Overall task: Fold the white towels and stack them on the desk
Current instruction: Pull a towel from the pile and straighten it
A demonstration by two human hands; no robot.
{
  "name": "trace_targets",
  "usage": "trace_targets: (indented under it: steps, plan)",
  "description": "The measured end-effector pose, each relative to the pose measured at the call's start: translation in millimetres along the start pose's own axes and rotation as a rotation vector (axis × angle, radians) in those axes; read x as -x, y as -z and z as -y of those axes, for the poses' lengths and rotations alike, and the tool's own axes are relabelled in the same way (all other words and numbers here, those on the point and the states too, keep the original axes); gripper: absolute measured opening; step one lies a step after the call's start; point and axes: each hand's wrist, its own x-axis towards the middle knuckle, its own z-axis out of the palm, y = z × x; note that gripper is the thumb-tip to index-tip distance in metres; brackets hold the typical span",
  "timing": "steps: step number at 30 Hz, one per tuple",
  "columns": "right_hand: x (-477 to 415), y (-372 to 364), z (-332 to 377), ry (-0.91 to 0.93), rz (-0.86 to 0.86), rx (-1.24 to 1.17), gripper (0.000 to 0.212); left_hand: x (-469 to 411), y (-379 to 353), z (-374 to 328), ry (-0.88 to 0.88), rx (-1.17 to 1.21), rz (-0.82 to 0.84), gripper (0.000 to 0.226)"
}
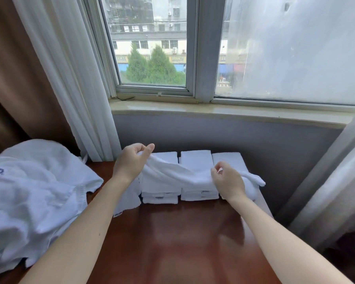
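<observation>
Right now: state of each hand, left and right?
Left hand: closed, pinching one end of the white towel, held up above the desk.
Right hand: closed, pinching the same towel near its other end.

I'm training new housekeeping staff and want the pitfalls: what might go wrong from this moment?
1. The towel, pinched by the left hand and right hand, hangs right over the folded stacks; pulling it back may ruffle or topple them.
2. Its loose right end hangs near the right edge of the desk and might drag or snag there.
</observation>
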Motion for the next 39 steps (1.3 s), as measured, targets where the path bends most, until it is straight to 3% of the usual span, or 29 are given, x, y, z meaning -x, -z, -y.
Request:
trace_targets:
  steps: [5, 9, 21, 29, 35, 39]
  plan:
    - [24.2, -18.5, -7.6, -0.033, 0.536, 0.301, 0.025, 28.1, -11.8, 46.4, 0.227, -0.383, 0.593, 0.052]
    - [54.9, -32.2, -22.5, -0.085, 0.681, 0.346, 0.037, 67.8, -25.3, 81.9, 0.326, -0.494, 0.753, 0.046]
    - [129.0, -69.2, -36.9, -0.138, 0.772, 0.533, 0.022, 153.2, -33.9, 133.0, 0.277, -0.545, 0.869, 0.026]
    - [186.7, -73.1, -51.0, -0.327, 0.807, 0.642, 0.023, 192.0, -33.7, 157.3, 0.268, -0.534, 1.220, 0.040]
    - [233.2, -79.5, -45.4, -0.388, 0.741, 0.731, 0.024, 214.6, -29.7, 164.2, 0.206, -0.543, 1.388, 0.025]
    - [246.5, -70.0, -47.7, -0.448, 0.630, 0.594, 0.035, 203.5, -34.8, 152.5, 0.032, -0.523, 1.283, 0.025]
